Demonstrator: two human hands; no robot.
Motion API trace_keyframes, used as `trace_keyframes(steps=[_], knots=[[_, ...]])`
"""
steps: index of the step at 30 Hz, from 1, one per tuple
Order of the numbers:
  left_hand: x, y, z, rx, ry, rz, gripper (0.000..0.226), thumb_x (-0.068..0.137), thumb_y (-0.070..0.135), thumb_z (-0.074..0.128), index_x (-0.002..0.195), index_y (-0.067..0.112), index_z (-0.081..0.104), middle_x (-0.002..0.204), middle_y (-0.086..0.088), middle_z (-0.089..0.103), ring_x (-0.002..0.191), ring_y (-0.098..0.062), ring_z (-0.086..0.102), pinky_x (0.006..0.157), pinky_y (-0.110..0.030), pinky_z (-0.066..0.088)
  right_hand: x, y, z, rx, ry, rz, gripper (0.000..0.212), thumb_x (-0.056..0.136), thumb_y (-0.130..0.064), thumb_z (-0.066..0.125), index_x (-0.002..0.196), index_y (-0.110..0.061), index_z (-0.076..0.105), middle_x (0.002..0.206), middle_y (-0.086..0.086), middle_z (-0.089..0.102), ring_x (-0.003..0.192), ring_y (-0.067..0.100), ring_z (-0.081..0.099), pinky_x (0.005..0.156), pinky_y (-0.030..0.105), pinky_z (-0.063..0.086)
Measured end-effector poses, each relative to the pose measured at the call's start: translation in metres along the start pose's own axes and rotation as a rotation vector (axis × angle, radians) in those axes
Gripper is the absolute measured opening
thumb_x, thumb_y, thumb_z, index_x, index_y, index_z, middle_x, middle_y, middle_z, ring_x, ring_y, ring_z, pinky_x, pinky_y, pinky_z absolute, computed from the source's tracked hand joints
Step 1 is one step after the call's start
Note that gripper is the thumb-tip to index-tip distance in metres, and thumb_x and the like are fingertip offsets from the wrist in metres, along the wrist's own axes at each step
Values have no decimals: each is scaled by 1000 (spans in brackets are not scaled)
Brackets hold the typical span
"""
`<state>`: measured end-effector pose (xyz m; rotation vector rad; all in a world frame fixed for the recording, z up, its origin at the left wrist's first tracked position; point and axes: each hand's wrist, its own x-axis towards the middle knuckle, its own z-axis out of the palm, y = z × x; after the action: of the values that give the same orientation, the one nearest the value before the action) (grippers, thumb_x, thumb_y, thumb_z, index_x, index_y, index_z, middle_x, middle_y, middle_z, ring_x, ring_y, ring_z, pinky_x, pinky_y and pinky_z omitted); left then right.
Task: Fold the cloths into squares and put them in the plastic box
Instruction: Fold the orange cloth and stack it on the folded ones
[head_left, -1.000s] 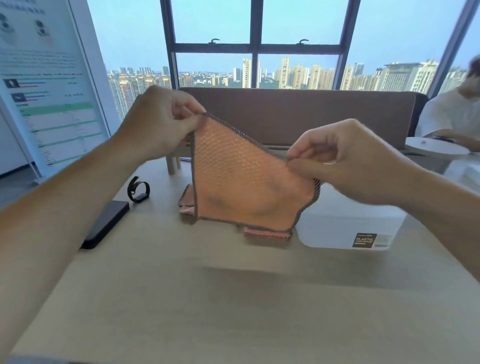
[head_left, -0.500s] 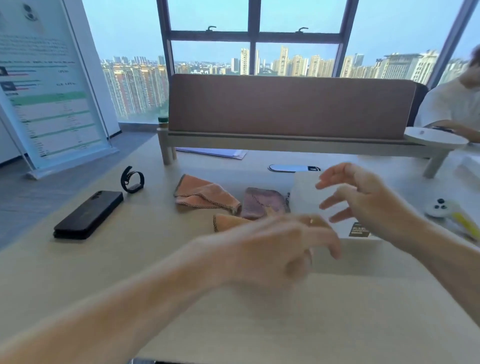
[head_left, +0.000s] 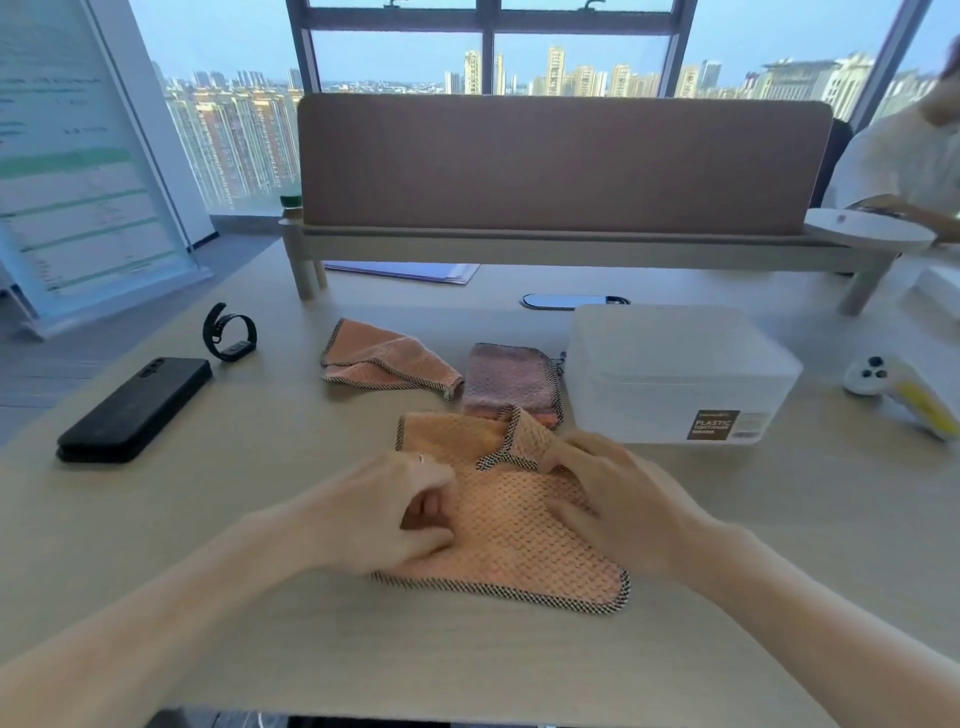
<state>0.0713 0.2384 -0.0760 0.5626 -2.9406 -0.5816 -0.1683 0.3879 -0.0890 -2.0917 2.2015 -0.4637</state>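
Observation:
An orange waffle cloth (head_left: 511, 525) with a dark checked hem lies spread on the table in front of me, its far right corner turned over. My left hand (head_left: 387, 512) rests curled on the cloth's left part. My right hand (head_left: 618, 499) lies on its right part, fingertips pinching the turned-over corner. Behind it lie a second, crumpled orange cloth (head_left: 387, 358) and a folded mauve cloth (head_left: 511, 382). The clear plastic box (head_left: 675, 374), lid on, stands to the right of the mauve cloth.
A black phone (head_left: 135, 408) and a watch (head_left: 228, 332) lie at the left. A white and yellow controller (head_left: 904, 387) lies at the right. A brown desk divider (head_left: 566, 166) closes off the back; a seated person (head_left: 904, 161) is beyond it at the right.
One second ago both hands held the orange cloth up in the air by its top corners. It now lies on the table with both hands down on it.

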Motion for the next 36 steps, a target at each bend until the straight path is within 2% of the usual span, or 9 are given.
trace_keyframes(steps=[6,11,14,18,24,28,32,34,36], knots=[[-19,15,-20,-196,-183,-70,14,83,39,81,89,31,71,86,13,71,77,-5,64,69,-17,51,-6,13,-5,-20,-10,36,17,91,-42,61,106,-35,63,105,-21,61,99,7,62,86,28,51],[37,-8,-28,-201,321,-185,11,91,36,73,97,27,70,92,15,71,83,-2,66,77,-27,54,25,-5,-12,-32,24,12,37,84,-54,66,110,-32,54,109,-16,56,97,9,57,84,31,51],[59,-31,-12,-11,202,-305,31,86,44,74,111,28,66,104,12,68,90,-6,64,83,-31,53,34,-12,-9,-46,-48,1,34,86,-53,67,106,-31,51,109,-15,54,94,10,55,80,30,50],[51,-37,6,-71,242,-246,21,82,32,80,98,25,66,90,11,60,81,1,53,71,-19,41,32,-5,-10,-77,-71,30,9,96,-36,57,95,-27,56,95,-13,60,85,15,59,75,33,51],[12,-47,1,11,151,-269,37,84,41,78,116,27,65,110,8,63,96,-6,55,81,-7,36,27,4,-11,340,140,245,13,95,-29,64,82,-28,66,78,-12,70,73,4,63,64,20,45],[12,-37,-2,57,265,-304,39,91,48,67,125,29,63,125,6,63,117,-15,56,102,-32,43,35,15,-8,180,271,364,6,98,-28,58,101,-26,63,99,-8,69,88,16,65,76,34,52],[5,-7,16,61,239,-217,50,99,57,45,145,36,44,147,9,48,136,-11,43,116,-32,31,20,-4,-4,-104,227,55,40,100,-40,54,135,-24,44,133,-6,51,118,15,52,93,41,52],[2,0,30,174,91,-208,66,99,67,29,158,38,21,165,11,23,152,-11,19,123,-30,9,10,-18,6,-58,55,-17,56,100,-55,43,149,-31,30,151,-10,38,137,11,38,113,34,38],[0,-4,37,248,19,-221,78,95,76,19,162,39,2,170,13,-3,156,-9,-7,124,-30,-8,5,-22,21,-64,-129,-6,73,96,-71,28,159,-38,10,167,-15,12,154,8,7,126,33,13]])
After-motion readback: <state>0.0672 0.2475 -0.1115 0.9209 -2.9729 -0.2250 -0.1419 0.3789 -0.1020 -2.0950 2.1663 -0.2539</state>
